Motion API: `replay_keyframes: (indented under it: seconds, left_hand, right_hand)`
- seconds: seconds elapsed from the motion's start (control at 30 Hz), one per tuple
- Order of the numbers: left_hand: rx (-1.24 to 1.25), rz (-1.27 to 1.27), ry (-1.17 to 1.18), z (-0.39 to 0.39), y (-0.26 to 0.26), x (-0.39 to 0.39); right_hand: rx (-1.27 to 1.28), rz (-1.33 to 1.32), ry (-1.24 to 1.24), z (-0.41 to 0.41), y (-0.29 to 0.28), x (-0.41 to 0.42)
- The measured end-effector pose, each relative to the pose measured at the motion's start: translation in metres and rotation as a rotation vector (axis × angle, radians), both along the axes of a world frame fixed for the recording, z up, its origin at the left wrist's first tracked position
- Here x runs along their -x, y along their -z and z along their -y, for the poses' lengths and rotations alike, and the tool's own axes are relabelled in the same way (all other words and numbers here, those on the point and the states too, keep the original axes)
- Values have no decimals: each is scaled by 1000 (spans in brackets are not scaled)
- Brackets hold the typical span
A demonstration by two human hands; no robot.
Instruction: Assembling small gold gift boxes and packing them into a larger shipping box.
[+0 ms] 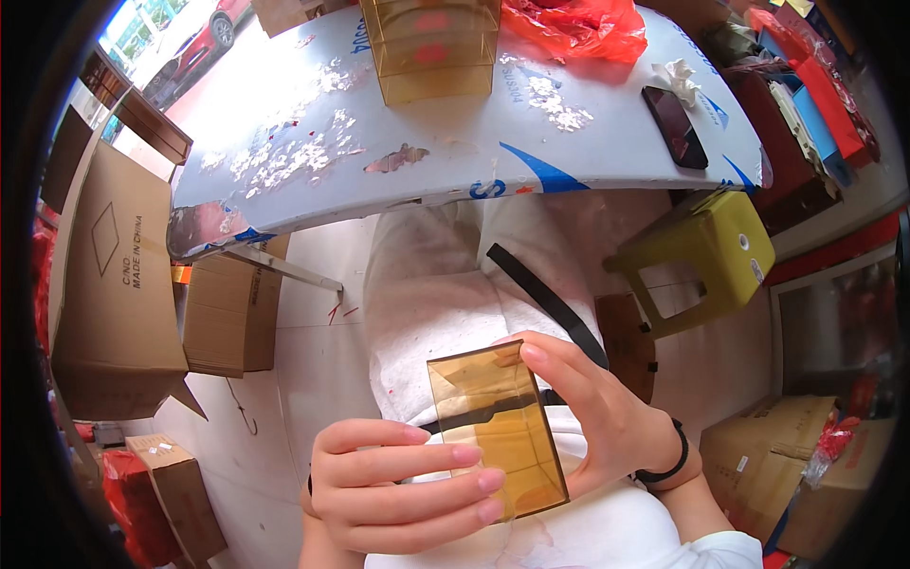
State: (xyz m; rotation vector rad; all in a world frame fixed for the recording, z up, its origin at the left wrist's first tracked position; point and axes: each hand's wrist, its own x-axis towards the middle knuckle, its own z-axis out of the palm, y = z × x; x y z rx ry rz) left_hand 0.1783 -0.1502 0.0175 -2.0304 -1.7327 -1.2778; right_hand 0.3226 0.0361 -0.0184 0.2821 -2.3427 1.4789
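A clear amber plastic box [508, 427] is held between both hands, tilted above my lap. My left hand [405, 484] lies with its fingers across the box's near left side. My right hand [604, 412] grips its right side, fingertips at the upper corner; a black band circles the wrist. Beyond, on the film-covered table [441, 163], stands a stack of similar amber boxes [434, 64]. Small white pieces [306, 156] lie scattered to the left, and more white pieces [558, 103] to the right of the stack.
On the table are a red plastic bag [583, 28], crumpled tissue [680, 80] and a smartphone [674, 128]. A yellow-green plastic stool [725, 249] stands at right. Cardboard boxes [117, 299] occupy the left, with another carton [768, 455] low right. A metal table leg [291, 270] reaches under the table.
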Motion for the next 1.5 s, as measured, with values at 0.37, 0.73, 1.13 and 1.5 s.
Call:
replay_keyframes:
  seconds: [0.37,0.73,1.13,1.5]
  left_hand:
    - [47,14,-50,4,-2,-5]
    - [6,29,-36,-1,1,-3]
    - [-180,63,-68,-7,18,-2]
    - [604,1323,468,0,17,16]
  right_hand:
    - [-57,27,19,-1,-2,-1]
    - [-53,21,13,-1,-1,-1]
    - [-48,12,43,0,1,0]
    - [-65,11,43,4,0,-4]
